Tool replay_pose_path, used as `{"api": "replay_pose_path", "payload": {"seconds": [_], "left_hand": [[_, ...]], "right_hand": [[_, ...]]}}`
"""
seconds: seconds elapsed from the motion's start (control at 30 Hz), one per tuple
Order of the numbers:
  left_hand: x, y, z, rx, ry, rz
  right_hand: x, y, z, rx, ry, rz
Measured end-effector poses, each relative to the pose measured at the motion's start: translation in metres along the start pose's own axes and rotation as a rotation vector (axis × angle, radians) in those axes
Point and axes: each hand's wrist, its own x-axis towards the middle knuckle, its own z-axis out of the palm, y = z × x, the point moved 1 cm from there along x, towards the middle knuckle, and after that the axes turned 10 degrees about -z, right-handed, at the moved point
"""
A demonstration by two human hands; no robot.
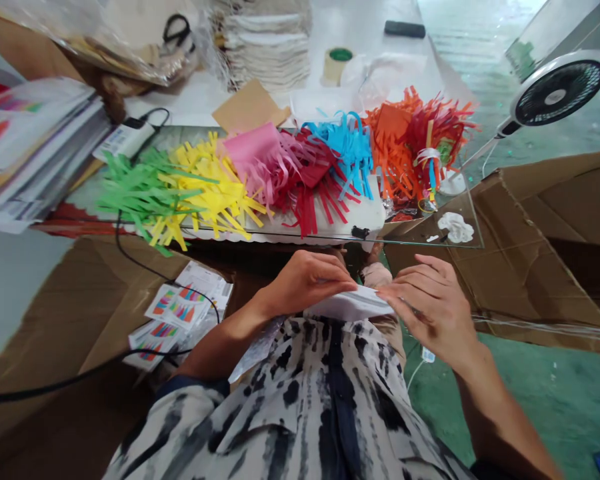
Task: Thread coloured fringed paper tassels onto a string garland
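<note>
Close to my body, below the table edge, I hold a flat white packet (pixel 353 305), which looks like folded paper or a thin bag; its exact kind is unclear. My left hand (pixel 313 283) pinches its top edge between thumb and fingers. At the packet's right end, my right hand (pixel 430 303) pinches the corner. Beyond my hands, fringed paper tassels lie in a row on the glass-topped table: green (pixel 135 190), yellow (pixel 215 193), pink (pixel 260 157), dark red (pixel 315 177), blue (pixel 347 147) and orange (pixel 397 150).
Stacked printed packets (pixel 45 147) stand at the left. A small fan (pixel 557 93) is at the right, above an open cardboard box (pixel 545 220). Tape (pixel 337 65) and scissors (pixel 177 30) lie at the back. A black cable (pixel 80 380) crosses the box with printed cards (pixel 180 303).
</note>
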Motion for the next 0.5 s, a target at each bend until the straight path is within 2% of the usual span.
{"api": "replay_pose_path", "payload": {"seconds": [0.13,0.23,0.33,0.43,0.5], "left_hand": [[-0.005,-0.003,-0.011,-0.038,-0.020,-0.113],[-0.005,-0.005,-0.012,-0.094,0.072,-0.157],[0.001,-0.003,-0.012,-0.153,0.171,-0.133],[0.000,-0.005,-0.022,-0.222,0.353,-0.101],[-0.012,-0.007,-0.033,-0.265,0.456,-0.125]], "right_hand": [[-0.014,0.006,-0.011,0.015,-0.021,0.011],[-0.018,0.007,-0.016,0.051,-0.008,0.037],[-0.022,0.009,-0.015,0.120,0.008,0.089],[-0.034,0.019,-0.022,0.192,0.114,0.274],[-0.046,0.029,-0.035,0.160,0.283,0.407]]}}
